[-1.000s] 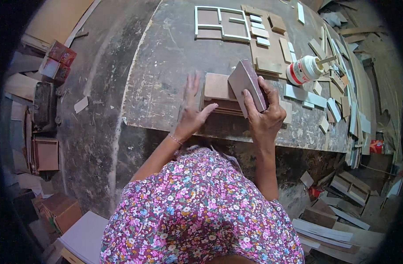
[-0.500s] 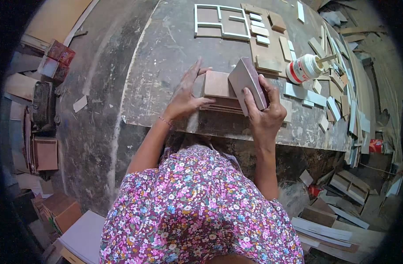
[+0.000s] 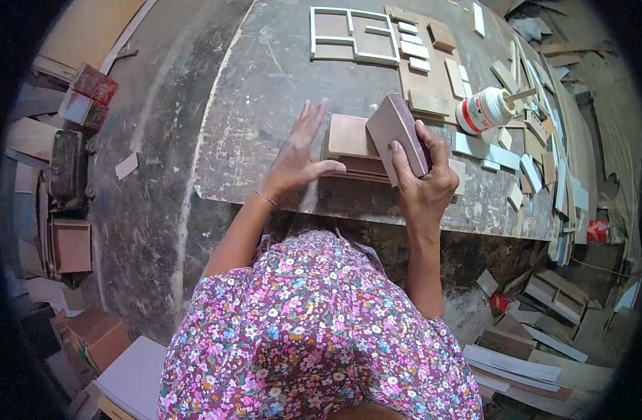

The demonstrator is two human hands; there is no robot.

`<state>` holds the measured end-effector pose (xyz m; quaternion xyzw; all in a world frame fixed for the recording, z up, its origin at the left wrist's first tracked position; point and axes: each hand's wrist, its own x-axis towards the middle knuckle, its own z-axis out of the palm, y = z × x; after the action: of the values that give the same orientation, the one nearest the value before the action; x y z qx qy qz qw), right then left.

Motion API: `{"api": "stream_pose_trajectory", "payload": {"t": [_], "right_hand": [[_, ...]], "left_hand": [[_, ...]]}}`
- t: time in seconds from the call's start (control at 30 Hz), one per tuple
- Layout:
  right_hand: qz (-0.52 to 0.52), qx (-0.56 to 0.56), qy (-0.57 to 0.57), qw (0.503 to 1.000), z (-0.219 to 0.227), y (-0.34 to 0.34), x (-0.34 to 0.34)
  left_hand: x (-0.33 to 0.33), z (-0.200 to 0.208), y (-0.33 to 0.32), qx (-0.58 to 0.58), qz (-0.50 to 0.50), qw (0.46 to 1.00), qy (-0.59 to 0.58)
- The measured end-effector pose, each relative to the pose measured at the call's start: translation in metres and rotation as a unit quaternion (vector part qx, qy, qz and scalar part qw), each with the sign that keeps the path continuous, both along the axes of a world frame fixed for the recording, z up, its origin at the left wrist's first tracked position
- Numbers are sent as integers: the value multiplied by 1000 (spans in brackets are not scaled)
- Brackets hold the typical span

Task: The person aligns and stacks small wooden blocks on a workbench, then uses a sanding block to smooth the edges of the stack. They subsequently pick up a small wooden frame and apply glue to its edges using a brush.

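A small wooden box-like piece [image 3: 353, 136] with a pale top and layered lower edges lies near the front edge of the worktable. At its left end my left hand [image 3: 298, 155] is open, fingers stretched away from me and thumb beside the front edge; whether the thumb touches is unclear. My right hand [image 3: 427, 168] grips a thick rectangular block [image 3: 394, 136] with a pale tan face and a dark maroon side. It is held tilted over the right end of the wooden piece, hiding that end. Thumb lies on the pale face, fingers on the maroon side.
Farther back on the worktable [image 3: 265, 84] lie a white-edged frame [image 3: 354, 56] and a board with small wooden pieces [image 3: 419, 64]. A white glue tub [image 3: 485, 110] with a stick in it lies tilted at the right, among wood strips [image 3: 485, 150]. Offcuts [image 3: 559, 294] litter the lower right.
My left fingers have straightened and come away from the box-like piece's far left corner. The block in my right hand has shifted very slightly right.
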<state>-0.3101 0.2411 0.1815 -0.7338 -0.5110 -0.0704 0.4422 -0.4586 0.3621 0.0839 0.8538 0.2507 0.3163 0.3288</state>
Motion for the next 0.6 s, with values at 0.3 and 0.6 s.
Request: {"api": "stream_pose_trajectory", "payload": {"t": [0.3, 0.6], "right_hand": [[-6, -8, 31, 999, 0, -1, -1], [13, 2, 30, 999, -1, -1, 2]], "left_hand": [[18, -10, -45, 38, 79, 995, -47], [26, -22, -53, 64, 156, 985, -48]]}}
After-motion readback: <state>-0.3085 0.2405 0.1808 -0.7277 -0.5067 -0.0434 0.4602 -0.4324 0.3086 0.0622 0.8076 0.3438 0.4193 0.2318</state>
